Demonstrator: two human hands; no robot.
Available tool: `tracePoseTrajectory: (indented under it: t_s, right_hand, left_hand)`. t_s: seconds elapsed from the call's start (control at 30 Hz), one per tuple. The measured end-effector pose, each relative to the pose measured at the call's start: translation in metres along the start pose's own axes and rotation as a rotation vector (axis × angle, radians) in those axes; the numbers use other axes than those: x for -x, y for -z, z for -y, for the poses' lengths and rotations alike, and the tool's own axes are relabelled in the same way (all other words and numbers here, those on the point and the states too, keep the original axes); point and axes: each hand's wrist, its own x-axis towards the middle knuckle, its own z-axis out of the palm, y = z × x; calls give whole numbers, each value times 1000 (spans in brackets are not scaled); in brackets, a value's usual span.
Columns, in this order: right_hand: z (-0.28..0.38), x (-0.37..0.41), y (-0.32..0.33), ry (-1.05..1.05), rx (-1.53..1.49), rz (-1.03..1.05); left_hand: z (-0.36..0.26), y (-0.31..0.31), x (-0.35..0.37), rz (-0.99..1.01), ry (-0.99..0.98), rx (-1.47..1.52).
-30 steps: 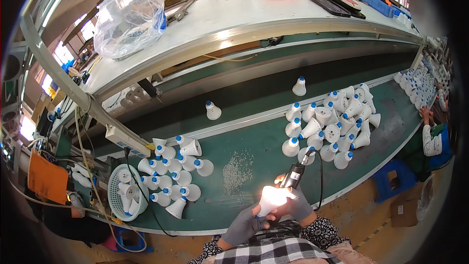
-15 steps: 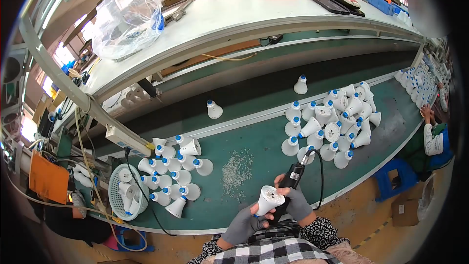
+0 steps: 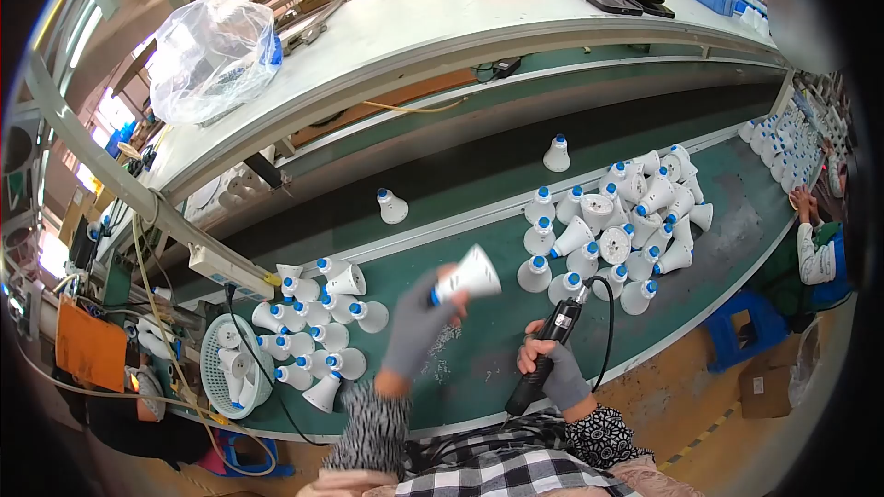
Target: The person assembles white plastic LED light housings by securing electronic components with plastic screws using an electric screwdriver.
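Up from the lap since half a second ago, the left hand has swung out over the green bench, carrying the one white housing, which it grips near its blue-capped end. The housing is blurred in mid-air, above a scatter of small grey bits at its 6 o'clock.

At 4 o'clock the right hand is closed around the single black power tool, tip up, its cable looping toward the right pile at 2 o'clock, roughly two dozen housings. At 9 o'clock sits the left cluster of about fifteen, with a white basket holding several more at 8 o'clock. Two lone housings stand on the dark belt at 11 and 1 o'clock.

With such a light grip at speed, the housing could slip and knock others over; the cable could also drag the nearest ones in the pile.
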Motion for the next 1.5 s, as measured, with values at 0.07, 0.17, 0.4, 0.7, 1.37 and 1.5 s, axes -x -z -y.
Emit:
tracePoseTrajectory:
  t_s: [0.07, 0.17, 0.4, 0.7, 1.37, 1.5]
  right_hand:
    - [4, 2, 4, -19, -8, 6]
    - [8, 6, 8, -29, 0, 40]
    - [-2, 13, 32, -134, -130, 54]
    - [-7, 13, 51, -178, -250, 162]
    - [-7, 11, 50, -172, -220, 123]
    - [-6, 12, 48, -162, -222, 118]
  left_hand:
    - [-11, 5, -59, -61, -55, -369]
    - [6, 3, -158, -126, -355, -844]
    - [14, -87, -272, 86, -294, -1227]
    - [10, -147, -314, 259, -331, -920]
    - [59, -167, -355, 232, -381, -1069]
    - [59, -158, -368, 268, -364, -1043]
